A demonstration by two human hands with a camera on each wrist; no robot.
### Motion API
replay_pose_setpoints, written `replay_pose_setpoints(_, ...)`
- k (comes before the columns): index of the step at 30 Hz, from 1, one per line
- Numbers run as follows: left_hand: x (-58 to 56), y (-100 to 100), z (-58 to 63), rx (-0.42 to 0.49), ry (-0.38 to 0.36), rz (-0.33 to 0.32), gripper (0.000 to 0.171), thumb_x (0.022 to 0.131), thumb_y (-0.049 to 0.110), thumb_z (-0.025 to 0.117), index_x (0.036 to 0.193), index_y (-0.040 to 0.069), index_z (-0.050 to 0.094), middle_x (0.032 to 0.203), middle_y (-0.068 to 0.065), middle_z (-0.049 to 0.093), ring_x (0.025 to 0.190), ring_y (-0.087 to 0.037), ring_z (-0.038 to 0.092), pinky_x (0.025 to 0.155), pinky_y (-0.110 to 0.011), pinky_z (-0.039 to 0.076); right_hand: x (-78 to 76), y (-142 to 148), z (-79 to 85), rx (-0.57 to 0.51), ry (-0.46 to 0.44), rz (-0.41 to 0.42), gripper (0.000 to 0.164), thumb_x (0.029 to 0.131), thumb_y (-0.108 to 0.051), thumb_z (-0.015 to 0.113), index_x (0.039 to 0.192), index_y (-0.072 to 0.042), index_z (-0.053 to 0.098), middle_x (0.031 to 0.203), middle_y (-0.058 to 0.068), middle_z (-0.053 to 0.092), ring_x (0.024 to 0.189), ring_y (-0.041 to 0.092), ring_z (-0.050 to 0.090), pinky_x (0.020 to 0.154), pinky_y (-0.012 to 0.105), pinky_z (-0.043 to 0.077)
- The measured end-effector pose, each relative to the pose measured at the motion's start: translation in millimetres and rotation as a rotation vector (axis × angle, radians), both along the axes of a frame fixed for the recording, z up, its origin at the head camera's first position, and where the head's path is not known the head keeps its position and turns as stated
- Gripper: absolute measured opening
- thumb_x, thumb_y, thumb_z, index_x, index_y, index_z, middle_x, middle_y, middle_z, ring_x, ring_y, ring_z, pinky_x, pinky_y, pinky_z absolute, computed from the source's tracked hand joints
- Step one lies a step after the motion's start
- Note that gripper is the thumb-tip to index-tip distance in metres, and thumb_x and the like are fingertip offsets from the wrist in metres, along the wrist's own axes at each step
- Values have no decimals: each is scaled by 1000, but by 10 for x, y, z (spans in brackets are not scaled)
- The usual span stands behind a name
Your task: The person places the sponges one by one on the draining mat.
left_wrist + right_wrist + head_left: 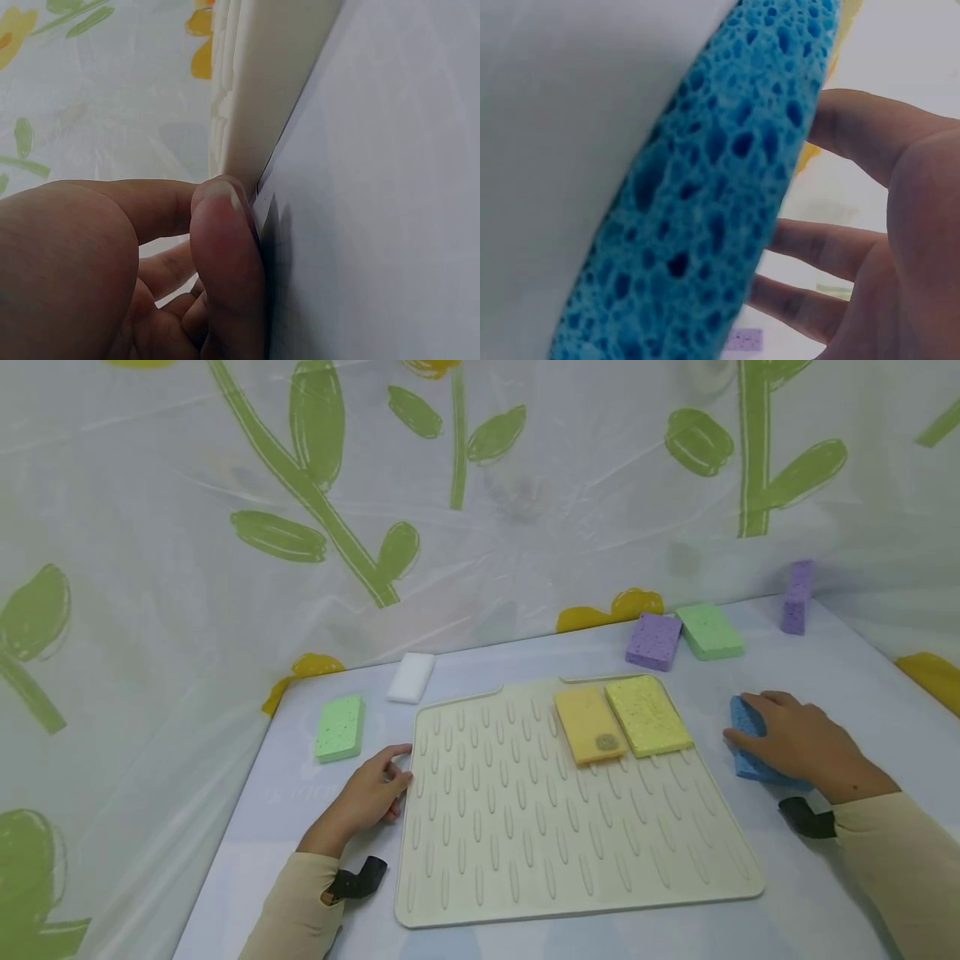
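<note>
My left hand [372, 793] is at the left edge of a cream ribbed drying mat [480, 810], pinching its rim between thumb and forefinger. In the left wrist view the thumb [225, 247] overlaps the rim, low by the table. On the right, my right hand [806, 739] grips a blue sponge [765, 768] from above, thumb toward its left side. Close up, its porous side face [697, 195] fills the right wrist view, fingertips hidden behind its upper edge. An orange-yellow sponge [585, 718] with a dark round spot and a yellow sponge [648, 714] lie side by side on the mat's far right.
Left of the mat lie a green sponge [340, 728] and a white sponge [412, 677]. Behind it are a purple sponge [654, 642] and another green sponge [711, 631]. Another purple sponge [798, 597] stands at the back right, by the flower-printed curtain [525, 552].
</note>
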State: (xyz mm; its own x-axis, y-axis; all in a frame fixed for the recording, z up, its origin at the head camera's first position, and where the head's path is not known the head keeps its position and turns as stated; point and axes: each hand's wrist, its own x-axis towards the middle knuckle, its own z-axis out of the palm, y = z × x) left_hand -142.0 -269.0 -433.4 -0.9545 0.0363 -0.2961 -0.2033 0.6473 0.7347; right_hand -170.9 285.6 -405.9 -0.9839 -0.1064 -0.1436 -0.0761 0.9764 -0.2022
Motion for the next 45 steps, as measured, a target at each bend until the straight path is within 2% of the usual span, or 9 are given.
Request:
replay_pose_setpoints(7, 3, 1, 3, -3, -5, -2, 52, 100, 13, 57, 150, 14, 42, 98, -10, 55, 57, -16, 58, 51, -30, 53, 20, -12, 7, 7, -29, -12, 83, 94, -48, 60, 145, 12, 35, 139, 44, 34, 118, 64, 44, 84, 71, 48)
replay_pose_setpoints(17, -14, 11, 17, -5, -9, -4, 52, 100, 14, 56, 150, 14, 42, 99, -10, 56, 56, -16, 58, 51, -30, 53, -6, 9, -1, -8, -7, -11, 83, 92, -52, 62, 146, 6, 37, 139, 42, 35, 113, 66, 46, 74, 72, 51)
replay_pose_setpoints(29, -10, 1, 13, -5, -2, -7, 52, 100, 13, 57, 149, 13, 43, 99, -10, 56, 57, -17, 58, 52, -31, 53, 44, -58, 76, -29, 29, -15, 73, 92, -36, 64, 146, 5, 37, 139, 43, 34, 112, 67, 45, 77, 73, 49)
replay_pose_setpoints(37, 5, -3, 30, 0, 1, -11, 51, 100, 13, 56, 149, 12, 43, 100, -11, 56, 57, -17, 58, 51, -30, 53, 39, -92, 71, -42, 56, -15, 72, 93, -36, 64, 147, 2, 36, 141, 41, 33, 114, 65, 45, 76, 74, 49)
replay_pose_setpoints(45, 11, 9, 30, 0, 1, -10, 51, 100, 13, 56, 149, 13, 43, 101, -11, 55, 57, -17, 58, 51, -30, 53, 68, -194, 146, -66, 52, -19, 74, 94, -41, 61, 150, 0, 35, 145, 39, 30, 118, 63, 42, 78, 76, 48)
